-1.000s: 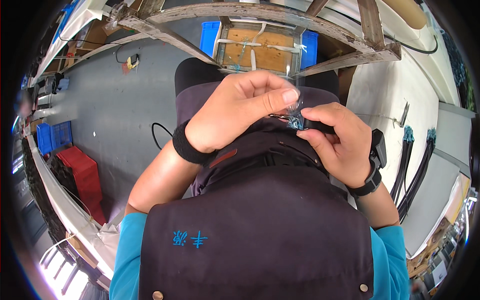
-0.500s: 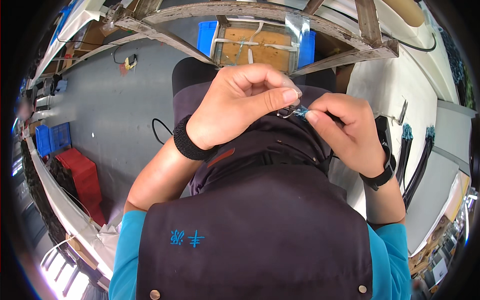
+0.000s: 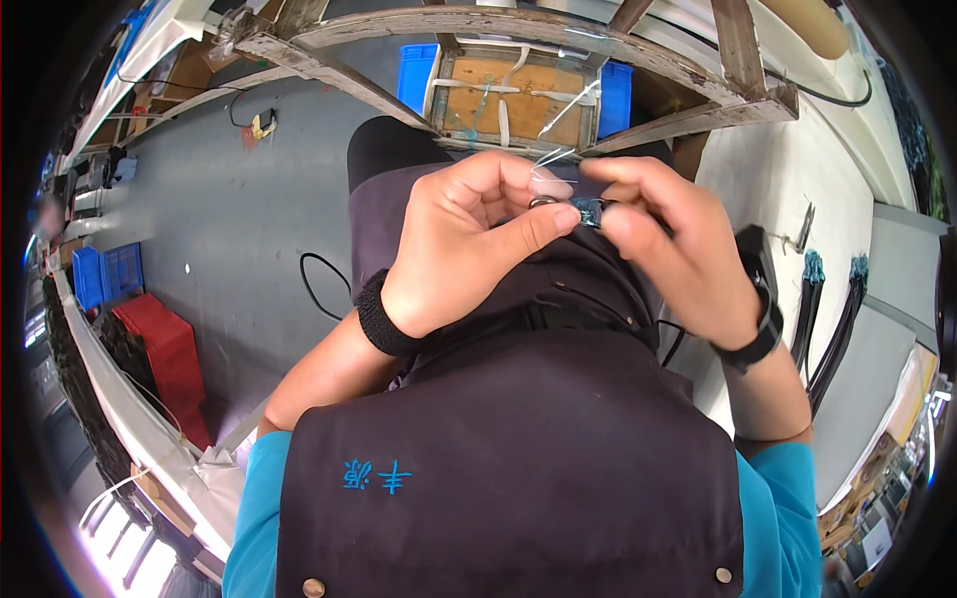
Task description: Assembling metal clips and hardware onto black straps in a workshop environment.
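Observation:
Above my lap, my left hand [image 3: 469, 224] pinches one end of a small blue-and-black piece [image 3: 590, 211] between thumb and fingers. A dark ring [image 3: 541, 201] shows by its fingertips; what it belongs to is hidden. From the right, my right hand [image 3: 683, 239] closes thumb and fingers on the other end of the piece, its index finger raised over it. Thin clear strands [image 3: 553, 159] stick up from the left fingertips. Beneath both hands lies the dark apron [image 3: 508, 448] I wear.
A worn frame [image 3: 518, 30] crosses ahead, with a wooden panel [image 3: 558, 105] and blue bins [image 3: 615, 100] below. On the pale surface at right lie black strips with blue ends [image 3: 814, 267] and a small metal tool [image 3: 804, 229]. Red crates [image 3: 164, 349] stand left on the grey floor.
My hands have drawn closer together, the left turning and dropping slightly. The right index finger has lifted. The blue-and-black piece and the clear strands show more plainly.

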Motion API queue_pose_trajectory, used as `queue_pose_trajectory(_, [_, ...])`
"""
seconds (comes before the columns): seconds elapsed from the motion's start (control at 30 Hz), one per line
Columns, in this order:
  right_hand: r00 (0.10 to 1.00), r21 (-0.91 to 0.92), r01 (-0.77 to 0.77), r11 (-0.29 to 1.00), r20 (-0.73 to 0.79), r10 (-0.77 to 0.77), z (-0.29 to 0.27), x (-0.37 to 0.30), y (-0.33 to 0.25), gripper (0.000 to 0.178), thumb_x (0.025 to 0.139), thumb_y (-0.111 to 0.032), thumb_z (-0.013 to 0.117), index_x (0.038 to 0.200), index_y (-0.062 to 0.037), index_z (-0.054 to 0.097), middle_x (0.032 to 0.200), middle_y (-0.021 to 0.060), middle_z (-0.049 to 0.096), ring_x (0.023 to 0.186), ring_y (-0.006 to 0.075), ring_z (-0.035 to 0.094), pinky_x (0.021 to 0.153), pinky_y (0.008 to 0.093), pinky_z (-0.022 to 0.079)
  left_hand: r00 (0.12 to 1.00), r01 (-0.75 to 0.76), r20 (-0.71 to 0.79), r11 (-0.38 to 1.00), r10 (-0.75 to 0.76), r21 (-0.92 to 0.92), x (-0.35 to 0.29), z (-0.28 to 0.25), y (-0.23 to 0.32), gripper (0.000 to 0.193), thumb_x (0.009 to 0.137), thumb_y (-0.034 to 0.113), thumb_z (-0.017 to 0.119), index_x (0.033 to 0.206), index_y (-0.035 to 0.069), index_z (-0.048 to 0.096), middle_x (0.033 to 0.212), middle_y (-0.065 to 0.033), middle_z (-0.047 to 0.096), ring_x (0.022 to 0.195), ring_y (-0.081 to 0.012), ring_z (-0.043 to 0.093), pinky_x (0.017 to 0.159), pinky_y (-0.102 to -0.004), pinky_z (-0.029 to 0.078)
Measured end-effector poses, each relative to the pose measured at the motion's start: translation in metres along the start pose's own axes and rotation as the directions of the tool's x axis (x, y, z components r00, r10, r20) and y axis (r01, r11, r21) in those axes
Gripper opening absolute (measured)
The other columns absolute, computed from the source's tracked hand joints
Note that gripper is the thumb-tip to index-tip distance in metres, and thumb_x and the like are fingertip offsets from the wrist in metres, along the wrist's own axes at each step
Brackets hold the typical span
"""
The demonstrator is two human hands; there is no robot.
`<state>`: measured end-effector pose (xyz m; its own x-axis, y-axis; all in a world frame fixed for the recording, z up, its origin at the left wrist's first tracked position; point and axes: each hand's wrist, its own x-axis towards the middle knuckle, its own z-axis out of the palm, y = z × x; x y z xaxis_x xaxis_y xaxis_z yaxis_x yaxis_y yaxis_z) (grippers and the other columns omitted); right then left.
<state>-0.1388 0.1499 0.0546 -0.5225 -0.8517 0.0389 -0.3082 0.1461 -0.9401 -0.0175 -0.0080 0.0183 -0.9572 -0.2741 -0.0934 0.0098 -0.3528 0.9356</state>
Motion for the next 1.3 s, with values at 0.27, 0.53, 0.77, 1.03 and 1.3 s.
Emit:
queue_pose_trajectory(0.27, [0.953,-0.273,0.274,0.922,-0.055,-0.299,0.003,-0.015,0.006,0.020,0.077,-0.005,0.070,0.096,-0.0034,0.063,0.070,0.0078,0.057,0.058,0.0208,0.053,0.053,0.0288,0.042,0.965,0.233,0.161,0.960,-0.208,-0.157,0.010,-0.006,0.013,0.019,0.087,0.007,0.064,0.105,0.000,0.058,0.098,-0.0088,0.064,0.088,-0.0151,0.063,0.080,-0.0283,0.052])
queue_pose_trajectory(0.53, [0.973,-0.270,0.230,0.935,0.063,-0.221,-0.004,-0.008,0.000,0.006,0.082,-0.008,0.065,0.083,-0.0028,0.061,0.064,0.0087,0.053,0.056,0.0223,0.051,0.052,0.0293,0.039,0.978,0.156,0.126,0.985,-0.164,0.070,0.022,-0.006,0.025,0.015,0.089,0.012,0.062,0.096,-0.002,0.064,0.088,-0.0099,0.067,0.083,-0.0152,0.063,0.075,-0.0267,0.050])
queue_pose_trajectory(0.77, [0.955,0.023,-0.235,0.972,0.190,0.227,-0.014,0.002,-0.007,0.020,0.090,-0.017,0.058,0.079,0.0002,0.058,0.059,-0.0007,0.047,0.056,0.0076,0.043,0.052,0.0247,0.037,0.978,-0.045,0.207,0.994,0.024,0.099,0.015,-0.014,0.016,0.021,0.081,-0.003,0.068,0.101,-0.001,0.063,0.098,-0.0105,0.066,0.093,-0.0174,0.064,0.082,-0.0303,0.052])
queue_pose_trajectory(1.03, [0.836,0.206,-0.516,0.831,0.333,0.436,-0.020,0.013,-0.009,0.023,0.090,-0.022,0.061,0.099,-0.0009,0.060,0.066,-0.0015,0.054,0.059,0.0046,0.047,0.053,0.0188,0.037,0.999,-0.046,-0.005,0.999,0.046,0.011,0.001,-0.007,0.007,0.020,0.082,-0.006,0.065,0.101,-0.004,0.062,0.097,-0.0108,0.067,0.089,-0.0153,0.065,0.082,-0.0263,0.054])
queue_pose_trajectory(1.3, [0.907,-0.367,0.386,0.846,-0.018,-0.421,0.001,-0.005,0.006,0.031,0.075,-0.002,0.071,0.104,-0.0034,0.062,0.084,0.0101,0.063,0.070,0.0224,0.062,0.060,0.0293,0.049,0.980,0.201,0.038,0.963,-0.197,-0.181,-0.003,-0.006,0.017,0.027,0.082,-0.006,0.064,0.108,0.000,0.061,0.100,-0.0107,0.066,0.089,-0.0177,0.066,0.083,-0.0309,0.054])
